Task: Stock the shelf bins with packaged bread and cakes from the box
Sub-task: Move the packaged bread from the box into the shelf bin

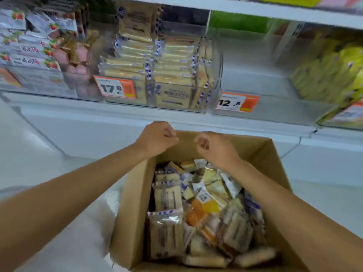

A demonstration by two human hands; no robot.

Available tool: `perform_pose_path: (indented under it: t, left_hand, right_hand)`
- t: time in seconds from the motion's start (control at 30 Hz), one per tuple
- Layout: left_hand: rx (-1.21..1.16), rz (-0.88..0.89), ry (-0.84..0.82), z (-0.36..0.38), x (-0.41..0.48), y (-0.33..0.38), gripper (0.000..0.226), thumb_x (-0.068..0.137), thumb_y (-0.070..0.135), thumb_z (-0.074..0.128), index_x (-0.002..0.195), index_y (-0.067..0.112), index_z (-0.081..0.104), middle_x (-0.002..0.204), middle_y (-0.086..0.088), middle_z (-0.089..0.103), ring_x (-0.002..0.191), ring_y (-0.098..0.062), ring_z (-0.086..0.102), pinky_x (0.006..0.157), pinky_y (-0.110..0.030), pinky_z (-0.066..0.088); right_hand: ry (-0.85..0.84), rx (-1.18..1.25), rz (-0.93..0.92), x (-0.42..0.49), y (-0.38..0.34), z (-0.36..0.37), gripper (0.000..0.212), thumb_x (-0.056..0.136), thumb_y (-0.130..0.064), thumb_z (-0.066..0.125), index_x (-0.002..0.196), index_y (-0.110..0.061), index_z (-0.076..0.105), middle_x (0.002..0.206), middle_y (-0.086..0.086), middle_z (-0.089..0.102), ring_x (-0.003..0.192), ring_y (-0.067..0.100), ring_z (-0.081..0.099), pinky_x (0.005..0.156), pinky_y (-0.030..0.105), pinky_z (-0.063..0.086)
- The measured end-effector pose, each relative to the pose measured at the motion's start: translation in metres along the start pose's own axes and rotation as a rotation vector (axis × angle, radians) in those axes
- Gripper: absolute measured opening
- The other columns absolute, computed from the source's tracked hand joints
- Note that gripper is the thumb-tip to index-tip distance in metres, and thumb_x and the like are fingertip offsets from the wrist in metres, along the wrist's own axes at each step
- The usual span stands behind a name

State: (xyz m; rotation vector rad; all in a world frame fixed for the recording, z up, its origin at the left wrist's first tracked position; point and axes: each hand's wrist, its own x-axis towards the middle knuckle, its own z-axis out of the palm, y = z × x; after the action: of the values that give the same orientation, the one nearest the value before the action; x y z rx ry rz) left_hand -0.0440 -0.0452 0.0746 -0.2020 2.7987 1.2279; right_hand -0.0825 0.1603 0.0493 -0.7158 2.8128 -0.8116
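The left hand (159,138) hangs over the far left corner of the open brown cardboard box (133,213), its fingers curled in towards the thumb with nothing seen between them. The right hand (214,148) is over the box's far edge, near the left but apart from it, clenched in a loose fist that likewise holds nothing visible; both bare forearms reach in from the near side, and the right one covers part of the box's right wall.

Inside the box lies a loose heap of clear-wrapped pale bread packets (167,197) with purple-and-white seams, some flat, some on edge; near the middle sits an orange-and-yellow packet (204,209) with a white code label. The print on the wrappers is too blurred to read, and the box's near edge is cut off by the frame.

Beyond the box, on the white shelf (117,114), a clear plastic bin (141,99) with a price tag reading 17.8 (115,89) holds stacked packets of the same kind. The neighbouring clear bin (275,107) to its right bears a tag reading 12.8 (237,103). Towards the shelf's left end are strawberry-printed white packets (29,46) and pink cakes (78,55); at the right end, yellow-green packets (330,71) are smeared by blur.
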Motion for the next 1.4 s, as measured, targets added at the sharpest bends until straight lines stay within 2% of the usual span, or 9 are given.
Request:
perform_pose_path:
  t: [0.13,0.37,0.6,0.77,0.9,1.0,1.1,1.23,1.4]
  left_hand:
    - [-0.04,-0.099,-0.036,0.054,-0.012,-0.019,0.011,0.09,0.026,0.069,0.1,0.023,0.067,0.099,0.009,0.066,0.101,-0.009,0.06,0.081,-0.02,0.041]
    - [-0.036,-0.167,0.185,0.037,-0.019,-0.052,0.012,0.091,0.019,0.065,0.101,0.026,0.065,0.091,0.021,0.062,0.084,0.005,0.057,0.07,-0.012,0.04]
    - [-0.109,-0.276,0.168,0.015,-0.024,-0.074,0.012,0.091,0.014,0.064,0.099,0.022,0.069,0.095,0.003,0.07,0.076,-0.01,0.065,0.068,-0.022,0.05]
    - [-0.318,-0.317,0.163,0.007,-0.033,-0.065,0.016,0.089,0.011,0.066,0.103,0.016,0.067,0.096,-0.006,0.07,0.083,-0.022,0.069,0.072,-0.026,0.059]
    - [-0.411,-0.27,0.07,0.025,-0.036,-0.036,0.05,0.078,0.035,0.08,0.12,0.03,0.053,0.111,0.015,0.061,0.101,-0.002,0.063,0.081,-0.022,0.053]
    - [-0.756,-0.458,-0.007,0.035,-0.036,-0.027,0.09,0.062,0.039,0.088,0.138,0.018,0.045,0.118,0.003,0.066,0.111,-0.02,0.065,0.094,-0.037,0.054]
    - [-0.872,-0.531,-0.209,0.031,-0.048,-0.037,0.035,0.086,0.017,0.072,0.118,0.009,0.062,0.11,-0.009,0.073,0.11,-0.024,0.067,0.093,-0.035,0.053]
    - [-0.92,-0.532,-0.132,0.025,-0.064,-0.055,0.031,0.09,0.009,0.067,0.12,0.011,0.062,0.109,-0.007,0.075,0.102,-0.021,0.072,0.082,-0.034,0.058]
    - [-0.979,-0.541,-0.1,0.024,-0.07,-0.054,0.028,0.091,0.005,0.065,0.117,0.012,0.064,0.108,-0.007,0.075,0.094,-0.018,0.074,0.071,-0.028,0.061]
  right_hand:
    - [-0.244,0.093,0.246,-0.049,0.066,0.046,0.017,0.09,-0.022,0.063,0.106,-0.019,0.069,0.1,-0.005,0.067,0.096,0.018,0.064,0.081,0.031,0.05]
    - [-0.373,0.27,0.215,-0.032,0.064,0.152,0.042,0.095,-0.023,0.06,0.136,-0.017,0.055,0.137,0.002,0.056,0.127,0.019,0.051,0.1,0.032,0.045]
    - [-0.55,-0.223,0.072,-0.007,0.05,0.19,0.04,0.089,-0.034,0.062,0.123,-0.014,0.059,0.123,0.011,0.056,0.118,0.028,0.049,0.096,0.037,0.043]
    - [-0.247,0.597,0.366,-0.003,0.043,0.089,0.012,0.092,-0.023,0.065,0.096,-0.021,0.054,0.091,-0.005,0.062,0.081,0.015,0.063,0.064,0.023,0.051]
    - [-0.2,1.149,0.447,0.002,0.025,0.042,0.028,0.086,-0.015,0.07,0.112,-0.013,0.06,0.107,0.004,0.073,0.1,0.023,0.07,0.093,0.041,0.055]
    - [-0.192,1.299,0.442,-0.006,0.006,0.038,0.043,0.085,-0.013,0.07,0.125,-0.007,0.057,0.111,0.007,0.072,0.104,0.023,0.068,0.097,0.04,0.053]
    - [-0.211,1.248,0.409,-0.016,0.003,0.042,0.043,0.088,-0.027,0.066,0.126,-0.01,0.056,0.114,0.006,0.071,0.108,0.023,0.067,0.096,0.038,0.052]
    - [-0.236,1.033,0.543,-0.044,0.025,0.079,0.048,0.101,-0.05,0.035,0.122,-0.015,0.058,0.114,0.008,0.068,0.104,0.024,0.066,0.094,0.039,0.052]
    - [-0.673,0.263,0.212,-0.088,0.027,0.159,0.056,0.086,-0.04,0.069,0.137,-0.021,0.053,0.134,-0.001,0.058,0.121,0.016,0.053,0.1,0.03,0.043]
